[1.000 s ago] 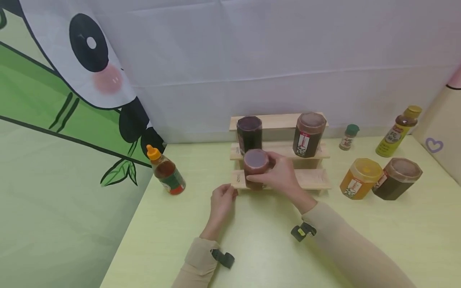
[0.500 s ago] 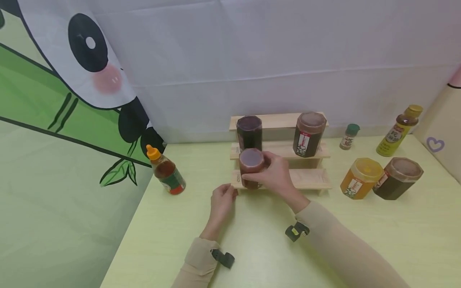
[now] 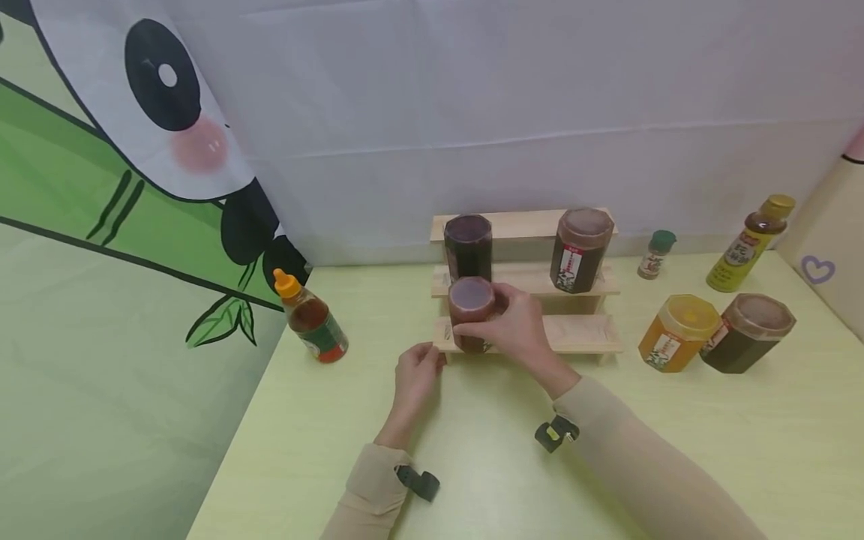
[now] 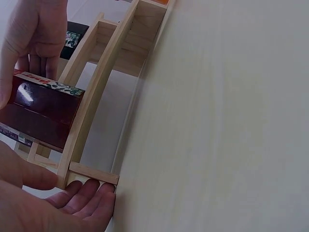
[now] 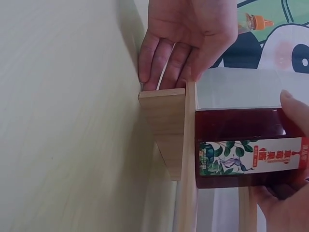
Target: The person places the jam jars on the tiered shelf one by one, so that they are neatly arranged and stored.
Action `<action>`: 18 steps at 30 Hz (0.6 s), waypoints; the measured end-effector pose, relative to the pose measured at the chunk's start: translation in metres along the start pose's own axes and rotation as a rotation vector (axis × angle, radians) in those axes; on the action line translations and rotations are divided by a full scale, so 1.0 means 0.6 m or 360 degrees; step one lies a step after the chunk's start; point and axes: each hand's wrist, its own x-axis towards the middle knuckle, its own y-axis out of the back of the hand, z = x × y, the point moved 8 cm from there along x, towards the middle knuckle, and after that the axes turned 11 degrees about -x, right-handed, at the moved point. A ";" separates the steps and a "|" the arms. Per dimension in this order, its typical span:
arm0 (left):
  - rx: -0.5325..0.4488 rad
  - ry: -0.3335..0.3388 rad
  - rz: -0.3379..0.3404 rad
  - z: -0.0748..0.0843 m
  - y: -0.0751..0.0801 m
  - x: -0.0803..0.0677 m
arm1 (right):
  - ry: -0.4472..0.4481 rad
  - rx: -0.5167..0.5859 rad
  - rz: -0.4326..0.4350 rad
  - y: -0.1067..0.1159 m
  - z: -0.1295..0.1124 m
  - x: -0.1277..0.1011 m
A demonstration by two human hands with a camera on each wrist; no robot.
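A three-step wooden rack [image 3: 580, 334] stands at the middle of the pale green table. My right hand [image 3: 516, 328] grips a dark red jar [image 3: 470, 313] with a brown lid, standing at the left end of the lowest step. In the right wrist view the jar [image 5: 241, 145] shows a leafy label, with my right hand's fingers [image 5: 285, 198] curled round it. My left hand [image 3: 417, 369] touches the rack's left end with straight fingers. The left wrist view shows those fingers [image 4: 87, 198] flat against the rack's foot [image 4: 91, 173], below the jar [image 4: 41, 113].
Two dark jars [image 3: 467, 247] [image 3: 579, 250] stand on the middle step. An orange-capped squeeze bottle [image 3: 310, 319] leans at the left. At the right are an orange jar [image 3: 677, 334], a dark jar [image 3: 745, 334], a small shaker [image 3: 655, 256] and a yellow bottle [image 3: 749, 244]. A panda curtain [image 3: 135, 187] hangs at the left.
My right hand has shifted the dark red jar slightly to the left along the lowest step. My left hand has stayed at the rack's end.
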 end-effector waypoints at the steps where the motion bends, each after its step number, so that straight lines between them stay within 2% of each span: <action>1: -0.0001 0.0002 -0.0006 0.001 -0.001 0.000 | -0.0005 -0.0001 -0.0001 0.001 0.000 0.000; 10: -0.0001 0.0006 -0.0002 0.004 -0.002 -0.001 | -0.0003 -0.0149 -0.0073 0.001 -0.009 -0.002; 18: 0.0005 -0.0001 0.0022 0.001 0.000 0.000 | -0.0037 -0.0135 -0.0147 0.008 0.009 -0.014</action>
